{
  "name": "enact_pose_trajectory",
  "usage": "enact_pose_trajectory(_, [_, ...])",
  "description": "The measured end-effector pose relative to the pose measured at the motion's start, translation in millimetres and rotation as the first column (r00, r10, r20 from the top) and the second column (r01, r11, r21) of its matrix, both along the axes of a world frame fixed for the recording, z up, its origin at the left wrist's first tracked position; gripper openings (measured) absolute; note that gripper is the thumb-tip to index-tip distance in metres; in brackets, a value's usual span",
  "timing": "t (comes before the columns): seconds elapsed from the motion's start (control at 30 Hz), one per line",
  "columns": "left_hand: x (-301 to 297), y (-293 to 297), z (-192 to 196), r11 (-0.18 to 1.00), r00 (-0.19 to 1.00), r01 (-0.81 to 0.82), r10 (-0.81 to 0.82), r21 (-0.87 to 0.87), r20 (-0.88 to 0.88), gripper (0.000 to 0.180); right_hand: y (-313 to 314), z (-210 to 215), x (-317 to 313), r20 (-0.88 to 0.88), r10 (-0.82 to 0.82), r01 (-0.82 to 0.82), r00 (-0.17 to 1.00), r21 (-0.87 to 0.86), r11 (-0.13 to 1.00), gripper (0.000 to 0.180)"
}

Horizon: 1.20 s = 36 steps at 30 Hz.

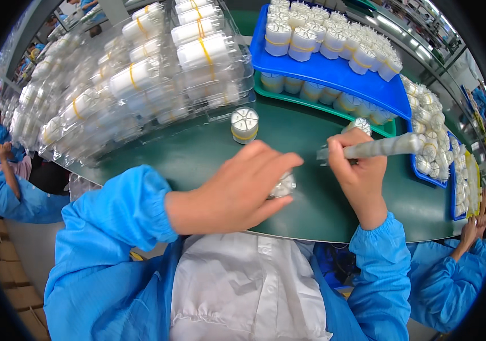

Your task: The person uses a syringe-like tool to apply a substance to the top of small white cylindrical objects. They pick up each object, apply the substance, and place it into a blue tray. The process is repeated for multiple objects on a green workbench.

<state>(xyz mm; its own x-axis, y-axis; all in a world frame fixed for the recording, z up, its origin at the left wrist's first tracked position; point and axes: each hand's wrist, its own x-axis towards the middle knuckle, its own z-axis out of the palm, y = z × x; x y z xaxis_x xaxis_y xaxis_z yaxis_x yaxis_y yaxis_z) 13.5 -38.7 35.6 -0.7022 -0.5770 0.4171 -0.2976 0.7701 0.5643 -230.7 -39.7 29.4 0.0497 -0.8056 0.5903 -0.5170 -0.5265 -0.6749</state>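
My left hand (234, 190) curls its fingers and thumb around a small white cylindrical part (284, 185), mostly hidden beneath the palm. In my right hand (361, 173) is a thick, greyish-white pen-shaped tool (385, 146), held like a pen. Its blurred tip points left toward the left hand, apart from the part. Beyond my left hand a white cylinder with a segmented top and a yellow band (245, 125) stands upright on the green table (197, 149). Another white cylinder (360, 125) shows partly behind my right hand.
Clear plastic trays (157, 105) of banded white cylinders are stacked at far left. At far right, a blue tray (322, 68) of similar cylinders rests above a green tray (288, 98). More blue trays (431, 177) line the right side. Other people in blue sit at both sides.
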Motion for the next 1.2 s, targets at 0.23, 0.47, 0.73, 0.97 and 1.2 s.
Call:
enact_pose_trajectory(0.23, [46.8, -9.4, 12.6, 0.898, 0.912, -0.374, 0.402, -0.233, 0.085, 0.063, 2.9, -6.8, 14.9, -0.149, 0.053, -0.047, 0.987, 0.043, 0.998, 0.010])
enact_pose_trajectory(0.47, [27.6, -42.8, 5.8, 0.825, 0.851, -0.303, 0.459, -0.477, 0.254, 0.051, 6.3, -13.4, 14.8, -0.138, 0.005, 0.004, 0.990, 0.067, 0.998, 0.009])
enact_pose_trajectory(0.73, [59.6, -10.0, 66.5, 0.914, 0.932, -0.304, 0.344, -0.269, 0.115, 0.043, 6.0, -15.7, 14.1, -0.137, 0.001, 0.007, 0.991, 0.059, 0.998, 0.008])
enact_pose_trajectory(0.97, [173.2, -63.3, 173.9, 0.676, 0.715, -0.641, 0.698, -0.363, 0.036, 0.045, 6.3, -15.4, 17.1, -0.168, 0.011, -0.006, 0.986, 0.030, 1.000, 0.008])
enact_pose_trajectory(1.2, [215.0, -142.1, 189.5, 0.551, 0.424, -0.716, 0.831, -0.428, 0.361, 0.052, 4.7, -14.5, 17.6, -0.158, -0.004, 0.013, 0.987, 0.058, 0.998, 0.009])
